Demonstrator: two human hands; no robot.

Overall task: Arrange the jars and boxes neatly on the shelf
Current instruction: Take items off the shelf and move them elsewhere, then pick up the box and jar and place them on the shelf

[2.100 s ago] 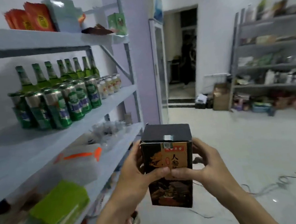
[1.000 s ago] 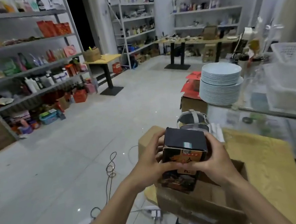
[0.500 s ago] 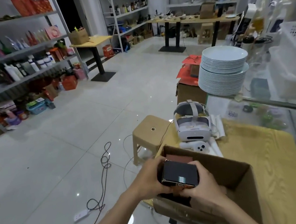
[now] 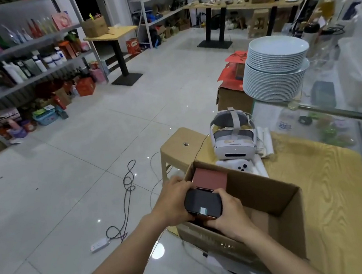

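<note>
Two hands – left (image 4: pixel 176 203), right (image 4: pixel 228 216) – one black box (image 4: pixel 202 207), one red box (image 4: pixel 210 178), one carton (image 4: pixel 273 196), one headset (image 4: pixel 233 139)

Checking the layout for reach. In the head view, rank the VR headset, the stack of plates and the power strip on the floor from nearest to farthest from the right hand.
1. VR headset: on the wooden table, just beyond the right hand.
2. Power strip: on the floor, off to the left.
3. Stack of plates: farther back and right, on the counter.

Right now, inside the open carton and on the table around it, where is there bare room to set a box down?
Inside the cardboard carton, the right half is bare. Its left end is crowded: the red box, and the black box gripped by left hand and right hand. The wooden table right of the carton is bare; the headset fills the far edge.
</note>
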